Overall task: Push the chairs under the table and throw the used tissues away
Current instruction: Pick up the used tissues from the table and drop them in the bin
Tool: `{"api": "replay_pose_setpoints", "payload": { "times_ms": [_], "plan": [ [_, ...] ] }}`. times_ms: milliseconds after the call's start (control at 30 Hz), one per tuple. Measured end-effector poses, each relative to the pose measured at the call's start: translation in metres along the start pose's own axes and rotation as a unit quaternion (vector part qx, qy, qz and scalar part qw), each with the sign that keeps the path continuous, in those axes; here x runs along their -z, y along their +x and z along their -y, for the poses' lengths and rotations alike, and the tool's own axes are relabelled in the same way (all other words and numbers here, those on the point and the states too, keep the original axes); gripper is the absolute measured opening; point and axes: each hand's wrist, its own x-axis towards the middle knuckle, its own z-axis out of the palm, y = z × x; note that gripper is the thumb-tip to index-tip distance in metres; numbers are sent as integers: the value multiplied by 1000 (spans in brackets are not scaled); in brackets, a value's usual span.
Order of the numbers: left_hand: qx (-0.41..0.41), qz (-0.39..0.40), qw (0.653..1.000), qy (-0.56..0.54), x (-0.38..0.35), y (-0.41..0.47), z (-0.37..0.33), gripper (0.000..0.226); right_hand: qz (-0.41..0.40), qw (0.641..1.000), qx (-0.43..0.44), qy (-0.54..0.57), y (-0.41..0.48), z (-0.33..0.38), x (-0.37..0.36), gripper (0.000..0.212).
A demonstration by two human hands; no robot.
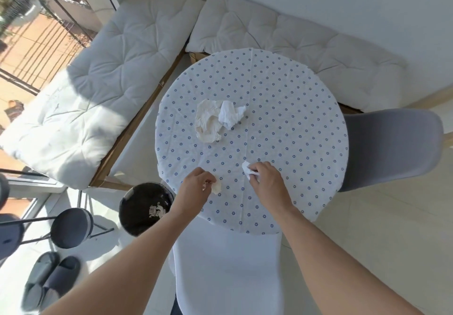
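A round table [282,108] with a white cloth dotted in blue stands before me. Near its front edge, my left hand [196,184] pinches a small crumpled off-white tissue [217,187]. My right hand [266,178] grips a small white tissue [246,168] against the cloth. Two larger used tissues, one cream [208,123] and one white [230,115], lie together left of the table's middle. A white chair [228,270] sits tucked at the near side. At the right a grey chair [392,148] is partly under the table.
A black bin [144,206] with some scraps inside stands on the floor just left of the table. Cushioned benches [117,64] line the back and left. Two dark round stools [71,227] and a pair of slippers [49,282] are at lower left.
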Motion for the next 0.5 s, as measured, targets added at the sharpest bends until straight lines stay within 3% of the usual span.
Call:
{"api": "replay_pose_setpoints", "payload": {
  "times_ms": [500],
  "plan": [
    [145, -104, 984, 24, 98, -101, 136, 20, 89, 989, 120, 19, -5, 167, -116, 13]
  ]
}}
